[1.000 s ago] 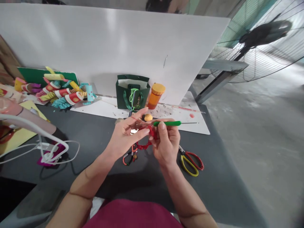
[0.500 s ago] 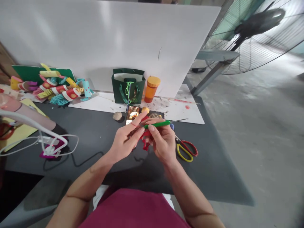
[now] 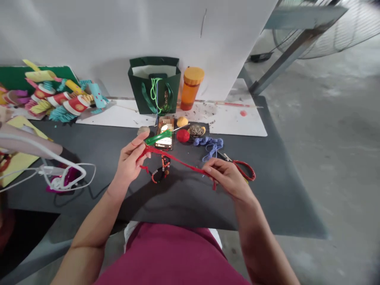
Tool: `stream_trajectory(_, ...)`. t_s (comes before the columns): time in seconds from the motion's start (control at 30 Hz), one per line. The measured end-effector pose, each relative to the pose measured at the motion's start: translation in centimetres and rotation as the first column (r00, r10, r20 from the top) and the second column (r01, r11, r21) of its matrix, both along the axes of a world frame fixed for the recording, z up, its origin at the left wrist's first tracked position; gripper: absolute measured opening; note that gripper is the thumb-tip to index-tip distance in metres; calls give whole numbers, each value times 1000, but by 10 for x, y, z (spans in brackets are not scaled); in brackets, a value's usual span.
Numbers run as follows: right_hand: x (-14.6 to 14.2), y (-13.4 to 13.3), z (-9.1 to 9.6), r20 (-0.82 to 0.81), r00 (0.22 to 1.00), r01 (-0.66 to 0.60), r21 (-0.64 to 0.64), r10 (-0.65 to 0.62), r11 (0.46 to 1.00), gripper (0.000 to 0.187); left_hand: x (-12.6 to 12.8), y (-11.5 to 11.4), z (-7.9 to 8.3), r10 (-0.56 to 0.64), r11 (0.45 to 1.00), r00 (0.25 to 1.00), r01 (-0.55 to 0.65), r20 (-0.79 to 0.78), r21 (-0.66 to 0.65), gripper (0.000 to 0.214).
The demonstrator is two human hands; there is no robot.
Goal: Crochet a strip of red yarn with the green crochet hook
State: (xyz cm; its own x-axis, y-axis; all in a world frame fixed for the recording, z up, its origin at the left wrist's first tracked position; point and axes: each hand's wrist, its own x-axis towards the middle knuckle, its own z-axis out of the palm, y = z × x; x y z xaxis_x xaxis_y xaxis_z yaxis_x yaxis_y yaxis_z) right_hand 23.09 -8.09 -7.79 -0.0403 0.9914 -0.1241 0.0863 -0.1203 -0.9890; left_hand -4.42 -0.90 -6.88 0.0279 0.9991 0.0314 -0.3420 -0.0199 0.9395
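Yarn strip (image 3: 163,152), red and narrow, stretches between both hands above the dark grey flat surface (image 3: 184,206). Fingers of the left hand (image 3: 129,163) pinch one end together with a slender green-handled metal hook (image 3: 157,138); those of the right hand (image 3: 228,176) grip it near the other, beside red-handled metal scissors (image 3: 253,173). A coral-coloured beaded bracelet (image 3: 154,181) lies near the left hand, a lavender yarn skein (image 3: 212,141) near the right

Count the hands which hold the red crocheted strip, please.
2: the left hand pinches the red crocheted strip beside the green crochet hook; the right hand pinches it near the scissors.
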Motion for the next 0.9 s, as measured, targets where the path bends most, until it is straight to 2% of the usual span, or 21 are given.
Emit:
stream_trajectory(0.1,14,-13,-3,114,989,84,101,-96,991,36,-7,0,-10,18,1000,1000,-18,-2,7,28)
stream_trajectory(0.2,17,-23,-14,188,940,214,324,-285,921,18,-16,-4,-21,9,1000,994,-6,-105,23,27)
stream_trajectory(0.27,13,-28,-28,292,898,177,443,-328,879,7,-24,-6,-26,-42,999,966,35,-257,-31,29)
stream_trajectory(0.33,8,-34,-42,466,832,32,501,-301,865,8,-32,-8,-30,-145,986,902,95,-407,-140,31)
stream_trajectory(0.43,2,-49,-57,674,694,-165,489,-251,857,14,-41,-9,-34,-248,960,813,131,-527,-249,33)
stream_trajectory(0.5,1,-61,-58,701,672,-194,480,-240,856,15,-45,-9,-38,-255,956,793,119,-553,-269,33)
stream_trajectory(0.6,3,-73,-56,643,699,-89,512,-312,854,22,-49,-10,-42,-240,955,804,93,-543,-283,33)
stream_trajectory(0.67,7,-76,-57,636,661,26,511,-398,859,24,-50,-10,-43,-228,954,811,74,-539,-291,33)
stream_trajectory(0.73,10,-75,-62,673,610,86,469,-418,879,23,-50,-10,-43,-214,953,819,55,-533,-297,34)
stream_trajectory(0.83,12,-72,-71,717,604,58,397,-349,916,22,-49,-11,-42,-192,953,835,34,-515,-300,33)
stream_trajectory(0.9,11,-72,-74,709,626,27,395,-324,918,21,-47,-11,-41,-188,950,847,29,-497,-310,32)
